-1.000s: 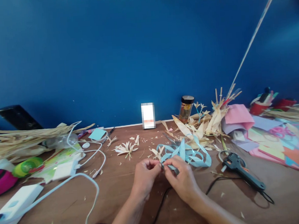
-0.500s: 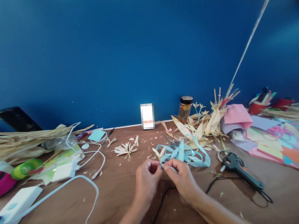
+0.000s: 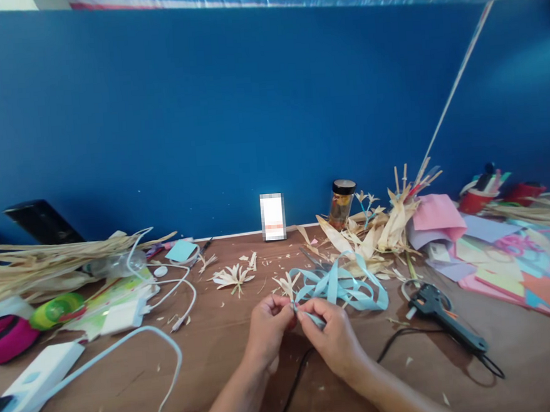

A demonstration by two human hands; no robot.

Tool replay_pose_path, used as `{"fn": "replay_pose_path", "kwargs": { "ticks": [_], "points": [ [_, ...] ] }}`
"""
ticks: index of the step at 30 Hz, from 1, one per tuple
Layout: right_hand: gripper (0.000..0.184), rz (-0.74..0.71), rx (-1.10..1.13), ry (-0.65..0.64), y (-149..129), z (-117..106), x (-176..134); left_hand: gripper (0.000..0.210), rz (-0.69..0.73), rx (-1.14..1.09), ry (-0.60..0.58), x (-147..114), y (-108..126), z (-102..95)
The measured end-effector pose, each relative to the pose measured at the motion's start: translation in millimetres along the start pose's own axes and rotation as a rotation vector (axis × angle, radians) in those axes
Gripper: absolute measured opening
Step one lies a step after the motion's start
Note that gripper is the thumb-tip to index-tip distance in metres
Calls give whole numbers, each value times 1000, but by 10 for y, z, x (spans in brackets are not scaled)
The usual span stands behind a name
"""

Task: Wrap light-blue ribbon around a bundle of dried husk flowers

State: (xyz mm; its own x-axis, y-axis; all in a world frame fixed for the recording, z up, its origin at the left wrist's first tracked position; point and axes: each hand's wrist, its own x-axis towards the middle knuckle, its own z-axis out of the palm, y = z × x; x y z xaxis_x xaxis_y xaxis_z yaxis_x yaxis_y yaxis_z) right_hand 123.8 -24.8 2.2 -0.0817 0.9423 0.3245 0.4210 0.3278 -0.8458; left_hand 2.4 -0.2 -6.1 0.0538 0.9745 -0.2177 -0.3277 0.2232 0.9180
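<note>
Close together at the middle of the table, my two hands meet around the base of a small pale husk flower [image 3: 287, 284]. My left hand [image 3: 270, 329] is closed, pinching the flower's stem between thumb and forefinger. The fingers of my right hand [image 3: 328, 328] are pinched on a light blue ribbon [image 3: 337, 283] at that stem. The rest of the ribbon lies in loose loops behind my right hand. Another pale husk flower [image 3: 233, 278] rests on the table to the left. My fingertips partly hide the stem.
A black glue gun [image 3: 445, 316] lies at the right, its cord passing under my hands. Dried husks [image 3: 367, 243], a lidded jar [image 3: 342, 202] and coloured papers [image 3: 505, 259] sit behind and right. White cables [image 3: 176, 351] and a power strip [image 3: 37, 386] are left.
The flower stands more upright and its petals show more fully above my fingers. Both hands stay together at the stem. The view has tilted slightly.
</note>
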Motion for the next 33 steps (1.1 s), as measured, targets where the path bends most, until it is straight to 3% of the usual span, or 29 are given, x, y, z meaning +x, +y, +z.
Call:
{"fn": "replay_pose_path", "kwargs": {
  "ticks": [4,10,13,16,18,22,24,29,33],
  "points": [
    [16,-73,-105,4,47,9,4,20,-85,-95,-27,-4,26,-15],
    [15,-151,-12,-25,-13,-39,55,20,-115,-187,-63,-3,145,-8],
    [19,-136,35,-39,-71,-111,96,22,-73,-188,7,-1,220,-10],
    [27,-128,26,-139,-116,-241,188,27,33,-146,60,-24,320,-20],
    [32,-111,26,-182,-152,-344,286,30,124,-90,28,-51,403,-29],
    [34,-14,120,-125,-232,-449,502,36,225,38,-53,-111,577,-32],
    [29,26,194,-200,-246,-406,569,36,239,76,-98,-140,645,-26],
    [23,158,502,-551,-194,-173,538,38,276,176,-193,-193,692,-43],
    [26,193,579,-632,-148,-155,441,41,317,271,-145,-168,639,-122]
  ]
}}
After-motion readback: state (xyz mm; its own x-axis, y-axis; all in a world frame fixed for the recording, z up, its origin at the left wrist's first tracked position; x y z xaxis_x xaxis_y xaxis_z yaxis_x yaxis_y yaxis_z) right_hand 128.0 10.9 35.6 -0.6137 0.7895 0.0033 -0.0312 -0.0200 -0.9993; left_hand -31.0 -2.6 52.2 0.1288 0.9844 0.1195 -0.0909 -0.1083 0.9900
